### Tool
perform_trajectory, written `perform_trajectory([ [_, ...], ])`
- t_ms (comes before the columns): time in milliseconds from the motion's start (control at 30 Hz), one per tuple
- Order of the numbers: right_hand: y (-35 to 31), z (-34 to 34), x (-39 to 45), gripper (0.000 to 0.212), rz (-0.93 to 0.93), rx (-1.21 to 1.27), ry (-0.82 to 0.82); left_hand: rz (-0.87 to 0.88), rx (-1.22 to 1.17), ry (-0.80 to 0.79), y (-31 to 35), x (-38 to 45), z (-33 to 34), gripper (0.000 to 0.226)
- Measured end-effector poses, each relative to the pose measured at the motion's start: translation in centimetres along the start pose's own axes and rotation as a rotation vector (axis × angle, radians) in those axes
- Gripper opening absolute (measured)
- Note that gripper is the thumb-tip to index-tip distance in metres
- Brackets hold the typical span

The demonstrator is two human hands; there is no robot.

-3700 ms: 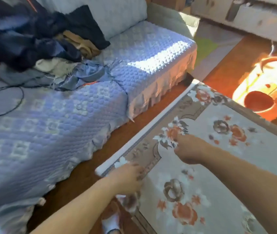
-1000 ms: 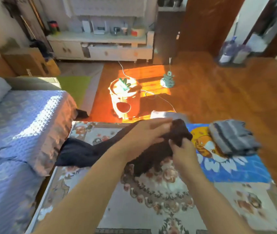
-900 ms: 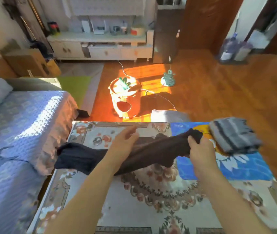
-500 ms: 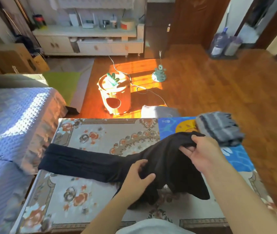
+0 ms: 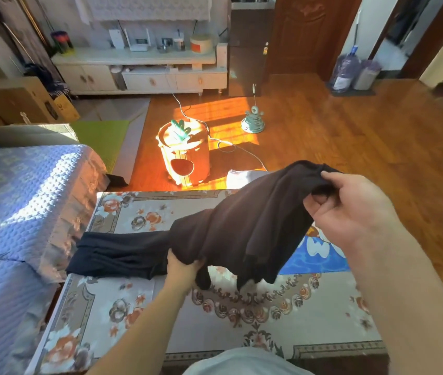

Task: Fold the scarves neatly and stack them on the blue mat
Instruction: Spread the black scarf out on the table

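The dark scarf [image 5: 244,228] lay partly on the table [image 5: 215,326] with the floral cloth, its left end flat near the sofa [image 5: 25,201], and its right part lifted above the table. The right hand [image 5: 350,212] held the raised end, the fingers [image 5: 323,204] curled and pinching the cloth, probably to bring this end over for a fold. The left hand [image 5: 182,266] gripped the scarf at its middle on the table; its fingers were mostly hidden under the cloth, likely to fix the fold line. The blue mat [image 5: 315,253] lay on the table under the right hand, mostly covered by the scarf, so the finished fold could go there.
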State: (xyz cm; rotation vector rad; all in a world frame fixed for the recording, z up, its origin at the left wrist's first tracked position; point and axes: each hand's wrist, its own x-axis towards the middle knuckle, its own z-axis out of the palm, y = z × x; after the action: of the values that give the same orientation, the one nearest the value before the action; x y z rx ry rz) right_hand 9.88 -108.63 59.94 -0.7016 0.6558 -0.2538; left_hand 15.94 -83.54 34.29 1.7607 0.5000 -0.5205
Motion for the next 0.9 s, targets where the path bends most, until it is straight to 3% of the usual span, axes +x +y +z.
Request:
perform_trajectory([
  [100,-0.2,-0.1,-0.3,0.016,-0.010,-0.019,-0.013,-0.019,-0.126,-0.077,1.3,0.1,-1.2,0.035],
  [167,-0.1,-0.6,0.0,0.015,-0.022,-0.038,0.005,-0.037,-0.172,-0.144,1.6,-0.5,-2.0,0.018],
  [233,0.0,-1.5,1.2,0.014,-0.056,-0.057,0.066,-0.040,-0.143,-0.140,1.4,-1.0,-3.5,0.023],
  [333,0.7,-4.0,4.7,0.018,-0.037,-0.147,0.170,-0.068,-0.061,-0.001,2.5,-1.5,-6.4,0.034],
  [400,1.9,-5.8,7.0,0.029,-0.001,-0.461,0.248,-0.026,-0.082,-0.005,5.1,-2.3,-7.6,0.029],
  [467,3.3,-7.0,7.8,0.051,-0.099,-0.875,0.204,0.086,-0.023,-0.122,8.6,-4.2,-7.5,0.031],
  [533,5.1,-6.3,6.1,0.069,-0.177,-1.114,-0.074,0.279,0.186,-0.259,11.8,-6.9,-6.0,0.036],
  [600,7.1,-4.0,3.2,0.083,-0.107,-1.207,-0.456,0.468,0.383,-0.409,14.7,-10.1,-3.9,0.032],
  [667,8.5,-2.7,1.6,0.078,-0.214,-1.287,-0.683,0.615,0.407,-0.591,16.7,-12.6,-2.2,0.022],
  [767,7.4,-2.2,1.8,0.037,-0.439,-1.258,-0.486,0.643,0.224,-0.658,17.6,-13.9,-2.1,0.037],
  [833,5.5,-2.8,2.1,0.027,-0.418,-1.127,-0.295,0.711,0.419,-0.570,16.4,-12.9,-2.3,0.050],
  [900,3.8,-3.2,1.7,0.022,-0.345,-0.966,-0.248,0.700,0.692,-0.563,14.5,-11.9,-1.9,0.055],
])
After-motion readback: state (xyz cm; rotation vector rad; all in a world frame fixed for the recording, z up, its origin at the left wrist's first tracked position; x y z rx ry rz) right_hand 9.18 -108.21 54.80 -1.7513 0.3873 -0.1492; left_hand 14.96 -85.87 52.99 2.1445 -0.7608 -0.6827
